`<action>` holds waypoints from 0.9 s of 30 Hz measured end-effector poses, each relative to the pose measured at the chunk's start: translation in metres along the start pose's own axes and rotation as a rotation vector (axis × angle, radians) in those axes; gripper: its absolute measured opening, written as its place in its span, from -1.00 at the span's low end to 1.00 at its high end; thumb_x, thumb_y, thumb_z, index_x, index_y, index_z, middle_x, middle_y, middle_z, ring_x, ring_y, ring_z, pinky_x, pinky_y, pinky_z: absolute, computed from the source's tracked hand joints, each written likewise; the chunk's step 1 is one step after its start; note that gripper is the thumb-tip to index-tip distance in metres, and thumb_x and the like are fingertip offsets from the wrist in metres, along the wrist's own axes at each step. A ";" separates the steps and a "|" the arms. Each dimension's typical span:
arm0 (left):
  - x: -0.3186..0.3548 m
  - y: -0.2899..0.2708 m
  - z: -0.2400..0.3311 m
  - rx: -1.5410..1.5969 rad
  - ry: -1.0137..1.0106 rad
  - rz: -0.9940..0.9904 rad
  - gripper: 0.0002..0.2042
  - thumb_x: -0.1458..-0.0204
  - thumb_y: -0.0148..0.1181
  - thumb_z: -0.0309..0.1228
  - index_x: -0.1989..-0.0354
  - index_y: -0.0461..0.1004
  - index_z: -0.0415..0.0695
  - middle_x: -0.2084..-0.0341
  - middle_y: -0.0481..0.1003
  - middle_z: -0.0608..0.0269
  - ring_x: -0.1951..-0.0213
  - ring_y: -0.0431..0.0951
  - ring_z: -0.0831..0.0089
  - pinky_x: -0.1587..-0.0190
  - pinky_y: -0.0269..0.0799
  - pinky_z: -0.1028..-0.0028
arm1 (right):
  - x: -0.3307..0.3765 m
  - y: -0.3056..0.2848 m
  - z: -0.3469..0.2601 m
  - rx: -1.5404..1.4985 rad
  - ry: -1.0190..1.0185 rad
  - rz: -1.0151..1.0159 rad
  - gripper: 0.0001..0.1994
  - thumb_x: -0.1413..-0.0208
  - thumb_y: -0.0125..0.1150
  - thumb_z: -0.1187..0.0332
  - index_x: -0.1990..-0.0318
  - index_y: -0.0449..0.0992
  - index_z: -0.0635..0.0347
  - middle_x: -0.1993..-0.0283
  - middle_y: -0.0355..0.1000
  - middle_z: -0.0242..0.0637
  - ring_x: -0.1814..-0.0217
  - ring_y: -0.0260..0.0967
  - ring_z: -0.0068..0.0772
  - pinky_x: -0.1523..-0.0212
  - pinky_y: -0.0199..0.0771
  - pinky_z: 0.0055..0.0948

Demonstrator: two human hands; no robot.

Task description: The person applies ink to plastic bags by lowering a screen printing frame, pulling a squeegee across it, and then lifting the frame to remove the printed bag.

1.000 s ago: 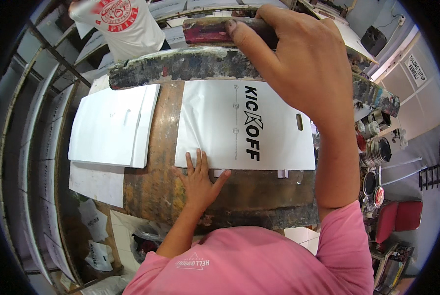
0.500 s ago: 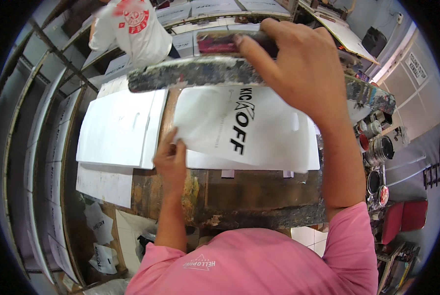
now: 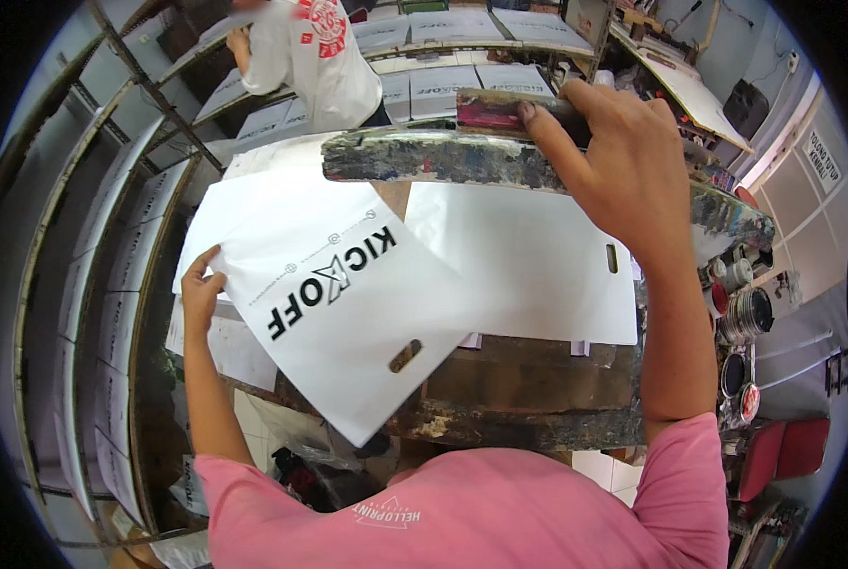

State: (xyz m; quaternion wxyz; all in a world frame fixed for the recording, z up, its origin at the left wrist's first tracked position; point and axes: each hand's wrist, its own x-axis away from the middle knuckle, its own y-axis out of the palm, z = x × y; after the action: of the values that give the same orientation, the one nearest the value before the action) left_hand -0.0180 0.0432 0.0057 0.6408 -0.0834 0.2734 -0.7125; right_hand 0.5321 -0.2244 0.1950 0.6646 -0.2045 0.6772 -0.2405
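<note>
My left hand (image 3: 201,289) pinches the edge of a white plastic bag (image 3: 376,313) with black print and a cut-out handle hole. The bag hangs tilted, partly over a pile of white bags (image 3: 253,204) on the left and over the table's near edge. My right hand (image 3: 628,166) grips the paint-crusted screen printing frame (image 3: 424,159), held raised above the far part of the table. A pink-stained squeegee (image 3: 495,112) lies along it, under my right thumb. Beneath the frame another white bag (image 3: 519,261), unprinted on the visible part, lies flat.
The stained worktable (image 3: 500,379) spans the middle. Racks (image 3: 111,351) of white bags stand left, and more shelves (image 3: 443,81) lie beyond. Ink tins (image 3: 748,313) and a red chair (image 3: 784,446) are at the right. Another person (image 3: 334,66) stands at the far left.
My left hand has moved left, drawing the printed bag off the table spot and turning it. The bag underneath now shows. My right hand still holds the frame up.
</note>
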 end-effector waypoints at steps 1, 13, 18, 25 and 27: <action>-0.014 -0.011 -0.011 -0.083 -0.060 0.034 -0.33 0.08 0.14 -0.62 -0.36 0.52 -0.27 -0.03 0.65 0.08 0.19 0.64 0.47 0.18 0.58 0.48 | 0.000 -0.001 -0.001 -0.007 0.016 -0.024 -0.54 -0.27 0.25 -0.05 0.27 0.64 0.26 0.38 0.56 -0.05 0.26 0.51 0.05 0.06 0.34 -0.07; 0.102 0.164 0.176 0.704 0.145 -0.647 -0.29 -0.36 0.31 -0.20 -0.56 0.19 -0.25 -0.32 0.49 -0.13 -0.36 0.50 0.13 -0.44 0.37 0.21 | 0.026 -0.001 -0.013 0.002 0.075 -0.113 -0.40 -0.29 0.24 -0.07 -0.29 0.48 0.22 0.24 0.57 0.01 0.14 0.48 0.10 -0.03 0.35 -0.02; 0.216 0.221 0.202 1.427 -0.391 -0.435 0.00 -0.30 0.05 0.35 -0.48 0.02 -0.42 -0.32 0.34 -0.27 -0.40 0.38 -0.10 -0.51 0.26 -0.11 | 0.138 -0.001 -0.027 -0.017 -0.034 -0.575 -0.49 -0.25 0.32 -0.08 -0.15 0.60 0.11 0.11 0.54 -0.08 0.01 0.46 0.00 -0.04 0.33 -0.03; 0.262 0.255 0.116 1.112 -0.838 -0.413 0.13 -0.25 -0.14 0.52 -0.48 -0.02 -0.47 -0.30 0.35 -0.36 -0.29 0.50 -0.09 -0.42 0.40 -0.01 | 0.247 0.037 -0.038 -0.299 0.130 -0.874 -0.60 -0.25 0.32 -0.09 0.12 0.64 0.08 0.17 0.56 -0.15 0.07 0.51 -0.01 0.11 0.57 -0.02; 0.267 0.265 0.099 1.120 -0.830 -0.412 0.07 -0.29 -0.20 0.50 -0.50 0.00 -0.40 -0.30 0.37 -0.34 -0.32 0.49 -0.10 -0.41 0.41 -0.01 | 0.261 0.045 -0.044 -0.241 0.119 -0.860 -0.58 -0.23 0.35 -0.08 0.11 0.63 0.11 0.19 0.55 -0.14 0.08 0.52 -0.03 0.15 0.62 -0.06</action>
State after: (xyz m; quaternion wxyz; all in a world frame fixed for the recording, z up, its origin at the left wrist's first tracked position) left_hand 0.2148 -0.2482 -0.1050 0.4910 -0.0562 -0.4194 -0.7615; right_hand 0.4813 -0.3422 -0.0411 0.4359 -0.5290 0.5908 -0.4256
